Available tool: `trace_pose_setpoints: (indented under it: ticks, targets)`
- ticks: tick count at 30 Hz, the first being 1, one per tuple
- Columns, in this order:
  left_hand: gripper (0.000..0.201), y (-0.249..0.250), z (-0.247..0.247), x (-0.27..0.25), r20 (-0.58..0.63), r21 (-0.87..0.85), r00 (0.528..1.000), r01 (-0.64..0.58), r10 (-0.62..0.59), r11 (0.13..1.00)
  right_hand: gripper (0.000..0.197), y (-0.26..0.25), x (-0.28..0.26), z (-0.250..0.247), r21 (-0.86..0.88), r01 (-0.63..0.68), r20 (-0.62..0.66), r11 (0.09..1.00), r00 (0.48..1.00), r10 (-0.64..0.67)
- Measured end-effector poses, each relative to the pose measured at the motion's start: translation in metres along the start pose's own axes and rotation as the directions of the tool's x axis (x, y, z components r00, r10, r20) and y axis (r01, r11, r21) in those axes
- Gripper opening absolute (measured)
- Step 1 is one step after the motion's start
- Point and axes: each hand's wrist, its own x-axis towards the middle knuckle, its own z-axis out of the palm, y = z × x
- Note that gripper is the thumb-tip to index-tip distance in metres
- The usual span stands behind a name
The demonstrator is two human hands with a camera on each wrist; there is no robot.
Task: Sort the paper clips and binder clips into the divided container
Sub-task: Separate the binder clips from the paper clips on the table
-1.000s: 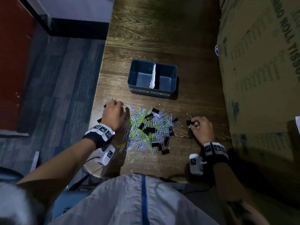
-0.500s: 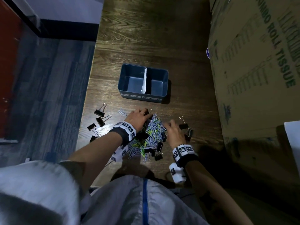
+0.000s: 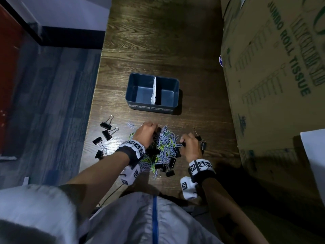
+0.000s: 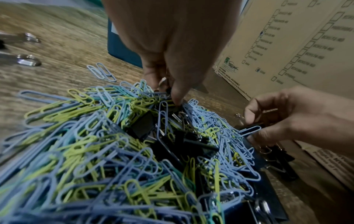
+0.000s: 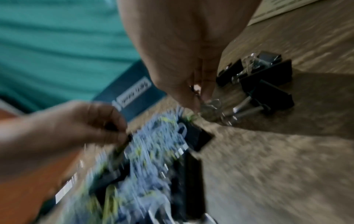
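A heap of blue and green paper clips [image 3: 166, 147] mixed with black binder clips lies on the wooden table [image 3: 158, 41], in front of the dark blue divided container [image 3: 152, 108]. Both of its compartments show bare floors. My left hand [image 3: 154, 130] is on the far top of the heap. In the left wrist view its thumb and finger [image 4: 177, 97] pinch a black binder clip [image 4: 170, 104] half buried there. My right hand [image 3: 182, 142] is at the heap's right edge. The blurred right wrist view shows it pinching the wire handle of a binder clip [image 5: 210, 104].
Several binder clips [image 3: 106, 133] lie apart at the table's left edge, near the drop to the floor. A few more binder clips [image 5: 268, 84] sit just right of my right hand. A big cardboard box [image 3: 272, 76] walls off the right side.
My left hand has left the binder clips at the table's left and moved right onto the heap. My right hand has moved left from the right-hand binder clips to the heap's edge.
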Motion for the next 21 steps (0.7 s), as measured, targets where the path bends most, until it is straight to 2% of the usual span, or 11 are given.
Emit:
trace_pose_setpoints:
  ticks: [2, 5, 8, 12, 16, 19, 21]
  targets:
    - [0.019, -0.004, -0.002, -0.005, -0.072, -0.044, 0.997, 0.001, -0.004, 0.999, 0.034, 0.004, 0.001, -0.006, 0.044, -0.021, -0.044, 0.999, 0.999, 0.023]
    - [0.015, -0.008, -0.007, -0.013, -0.165, -0.265, 0.983, 0.04, -0.086, 0.963, 0.037, 0.009, 0.004, -0.016, 0.158, -0.083, -0.107, 0.984, 0.989, 0.101]
    - [0.016, -0.012, -0.012, -0.019, -0.152, -0.406, 0.969, 0.117, -0.193, 0.907, 0.033, 0.014, 0.008, -0.027, 0.247, -0.119, -0.1, 0.962, 0.984, 0.147]
    - [0.022, -0.024, -0.018, -0.036, -0.086, -0.384, 0.968, 0.187, -0.237, 0.904, 0.029, 0.025, 0.01, -0.034, 0.231, -0.113, -0.105, 0.966, 0.985, 0.14]
    - [0.011, -0.061, -0.035, -0.058, -0.177, -0.308, 0.928, 0.264, -0.327, 0.914, 0.032, 0.039, 0.01, -0.038, 0.121, -0.144, -0.05, 0.982, 0.987, 0.151]
    - [0.015, -0.1, -0.045, -0.071, -0.123, -0.219, 0.903, 0.379, -0.411, 0.899, 0.039, 0.046, 0.007, -0.037, 0.086, -0.137, 0.006, 0.987, 0.991, 0.137]
    - [0.018, -0.117, -0.049, -0.079, -0.069, -0.161, 0.916, 0.38, -0.394, 0.911, 0.04, 0.047, 0.005, -0.037, 0.063, -0.129, 0.018, 0.99, 0.992, 0.128]
